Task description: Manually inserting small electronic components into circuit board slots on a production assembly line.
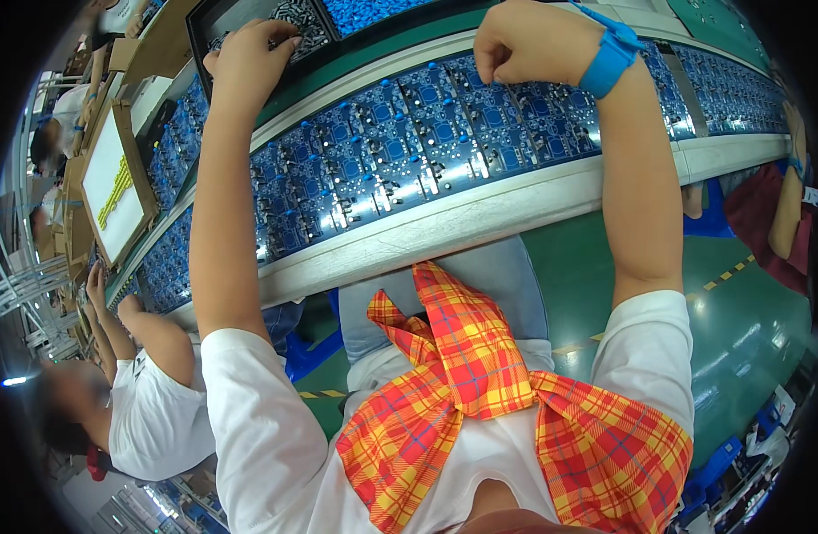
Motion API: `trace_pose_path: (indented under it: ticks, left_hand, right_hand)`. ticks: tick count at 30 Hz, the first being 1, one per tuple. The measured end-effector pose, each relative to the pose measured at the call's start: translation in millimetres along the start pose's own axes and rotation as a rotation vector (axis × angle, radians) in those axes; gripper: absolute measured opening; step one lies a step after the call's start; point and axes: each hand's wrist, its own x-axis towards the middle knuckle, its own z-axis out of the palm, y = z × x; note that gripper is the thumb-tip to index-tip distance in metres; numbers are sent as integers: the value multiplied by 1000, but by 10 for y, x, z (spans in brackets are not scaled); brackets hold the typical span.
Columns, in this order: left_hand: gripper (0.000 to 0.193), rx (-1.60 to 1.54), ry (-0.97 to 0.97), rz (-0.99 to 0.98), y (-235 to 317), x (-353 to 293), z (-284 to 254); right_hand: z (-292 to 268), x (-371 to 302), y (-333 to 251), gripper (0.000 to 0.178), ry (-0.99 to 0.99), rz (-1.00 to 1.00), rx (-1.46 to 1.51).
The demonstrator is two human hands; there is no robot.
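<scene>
At upper centre the right hand (515,40) pinched its fingertips shut on a blue circuit board (480,111) on the conveyor while the left hand (249,58) dipped curled fingers into the black parts tray (249,13), so a hurried press might have seated a part crookedly.

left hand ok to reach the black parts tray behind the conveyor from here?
Probably yes. The left hand already lies over the black tray beyond the line of blue circuit boards, fingers curled down on its small parts. Nothing blocks it; the right hand is off to the side.
</scene>
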Motion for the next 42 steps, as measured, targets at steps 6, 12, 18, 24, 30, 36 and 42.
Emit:
trace_pose_path:
  ticks: [6,12,18,24,30,36,42]
  left_hand:
    - [19,49,94,19,45,-27,-2]
    - [19,-109,299,71,158,-111,-17]
    - [18,-323,198,110,632,-265,-223]
    - [14,-410,131,192,843,-513,-377]
    - [13,-449,78,185,887,-723,-452]
    - [14,-513,44,156,864,-789,-429]
    - [13,-567,55,136,802,-867,-398]
  right_hand:
    - [11,8,8,12,42,-99,8]
    - [-3,13,-15,12,-4,-57,-20]
    - [113,52,104,13,14,-108,-61]
    - [155,109,180,12,56,-173,-21]
    - [80,12,44,13,73,-190,-54]
    - [248,62,95,6,54,-111,-50]
    - [233,89,65,5,62,-127,-8]
